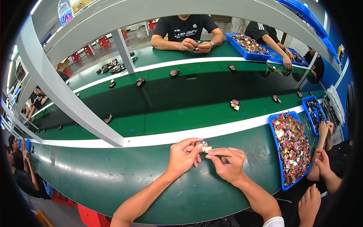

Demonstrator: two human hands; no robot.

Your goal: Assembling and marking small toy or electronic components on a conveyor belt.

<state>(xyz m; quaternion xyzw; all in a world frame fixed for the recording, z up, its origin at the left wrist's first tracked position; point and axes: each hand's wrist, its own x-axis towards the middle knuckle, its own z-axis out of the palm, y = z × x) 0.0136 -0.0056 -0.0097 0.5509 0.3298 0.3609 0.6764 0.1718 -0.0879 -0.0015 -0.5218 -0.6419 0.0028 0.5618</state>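
1. Gripping small black-cased circuit assembly (205,143) with left hand (183,157), over green work surface (113,170), near its far edge.
2. Pinching thin dark tool (224,156) with right hand (230,163), with tip close to assembly.
3. Having blue tray (280,165) of small parts (291,147) toward surface's right edge.

From the view's centre, the scuffed green near counter (94,170) carries a large blue tray (279,160) toward four o'clock and a smaller blue tray (305,108) at three. Small black-cased assemblies (235,104) dot the green conveyor belt (181,94). The far counter (149,58) bears a dark heap (118,69) at ten, blue bins (257,56) past one.
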